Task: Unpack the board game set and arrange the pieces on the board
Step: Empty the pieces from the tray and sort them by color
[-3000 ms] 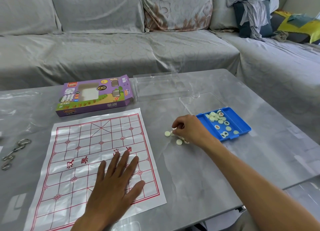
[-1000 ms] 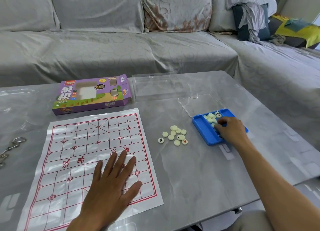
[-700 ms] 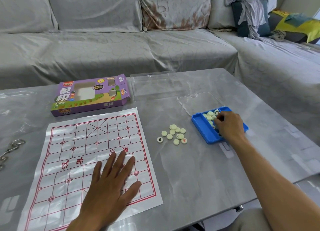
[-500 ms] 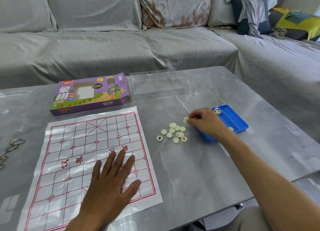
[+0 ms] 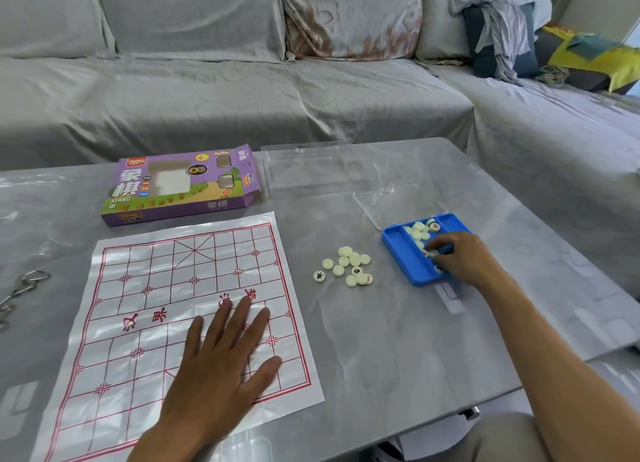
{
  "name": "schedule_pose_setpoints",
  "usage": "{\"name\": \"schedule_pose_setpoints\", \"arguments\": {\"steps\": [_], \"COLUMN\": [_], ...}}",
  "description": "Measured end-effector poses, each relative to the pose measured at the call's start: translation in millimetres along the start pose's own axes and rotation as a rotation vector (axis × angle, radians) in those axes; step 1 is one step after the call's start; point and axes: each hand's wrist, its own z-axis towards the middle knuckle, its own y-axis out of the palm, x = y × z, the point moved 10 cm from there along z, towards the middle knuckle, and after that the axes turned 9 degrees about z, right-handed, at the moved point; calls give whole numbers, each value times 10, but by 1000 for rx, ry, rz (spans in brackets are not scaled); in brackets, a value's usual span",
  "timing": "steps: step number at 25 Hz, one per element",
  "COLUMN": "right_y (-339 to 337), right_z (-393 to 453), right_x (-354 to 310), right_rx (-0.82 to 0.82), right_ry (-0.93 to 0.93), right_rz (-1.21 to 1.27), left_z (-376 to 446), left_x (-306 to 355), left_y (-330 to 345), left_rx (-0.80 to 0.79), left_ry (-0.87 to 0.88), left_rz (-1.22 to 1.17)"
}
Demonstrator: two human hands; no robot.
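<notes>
Nearest, the left hand [image 5: 211, 375] lies flat with fingers spread on the paper board [image 5: 156, 288], pressing its near right part onto the grey surface [image 5: 398, 357]. At two o'clock from it, the right hand [image 5: 464, 261] reaches into the blue tray [image 5: 398, 250], fingers curled down among the pieces there; whether it has hold of one I cannot tell. Between board and tray, at about nine o'clock from the tray, a loose cluster of pale round pieces [image 5: 348, 266] sits on the surface, apart from both. Just beyond the tray, at twelve o'clock, lies a clear lid [image 5: 398, 202]. Farther off, at eleven o'clock from the board's centre, the purple game box [image 5: 180, 184] lies flat, with a clear plastic case [image 5: 311, 167] beside it at three o'clock. A grey-covered sofa [image 5: 242, 91] stands behind.
</notes>
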Motion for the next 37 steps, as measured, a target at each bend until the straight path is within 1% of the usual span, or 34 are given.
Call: {"name": "schedule_pose_setpoints", "arguments": {"steps": [3, 5, 6, 7, 8, 9, 10, 11, 12, 13, 14, 15, 17, 18, 19, 20, 22, 23, 25, 28, 33, 36, 37], "right_y": [-78, -212, -278, -301, -254, -126, 77, 325, 570, 742, 773, 680, 257, 44, -99, -161, -78, -4, 35, -18, -3, 38, 19], "right_z": [11, -24, -65, -122, -190, -261, -346, -440, -504, -518, -476, -394, -209, -156, -114, -78, -24, -15, -33, -10, 95, 125, 109], "right_x": [-57, -163, -270, -425, -625, -855, -1086, -1294, -1434, -1486, -1481, -1434, -1173, -972, -759, -556, -276, -198, -172, -189, -244, -187, -190], "right_rx": [99, 245, 320, 362, 350, 273, 153, 17, -104, -183, -194, -147, 86, 208, 281, 284, 139, 63, 5, 3, 63, 33, 45], "right_ry": [-48, -87, -129, -192, -270, -356, -438, -509, -562, -587, -582, -556, -432, -349, -256, -167, -61, -42, -64, -96, -158, -121, -120], "right_rz": [30, -8, -12, 7, 55, 110, 130, 104, 26, -47, -70, -14, 150, 161, 127, 85, 25, 22, 54, 47, -176, -149, -145], "left_z": [-14, -13, -6, -1, -1, -3, -7, -8, -9, -6, -3, 0, 3, 5, 1, 1, 6, 8, 8, 7, 10, 10, 8], "left_x": [24, 19, 23, 30, 33, 36, 41, 41, 29, 16, 7, 4, 15, 18, 18, 19, 15, 10, 5, 0, 2, 6, 12], "left_y": [-16, -24, -37, -45, -45, -41, -36, -27, -24, -16, -6, 2, 13, 14, 15, 9, 1, 2, 7, 25, 33, 18, 19], "left_rx": [-13, -30, -30, -30, -34, -37, -39, -35, -28, -23, -18, -16, -21, -18, -12, -4, 9, 12, 18, 13, 5, 5, 7], "left_ry": [5, 8, 6, 2, 0, 0, 4, 8, 8, 7, 5, 5, 10, 11, 12, 14, 12, 9, 4, 1, 6, 8, 10], "left_rz": [0, 14, 13, 9, 11, 18, 24, 24, 17, 7, -2, -8, -21, -21, -18, -16, -22, -24, -18, -9, 4, 3, 3]}}
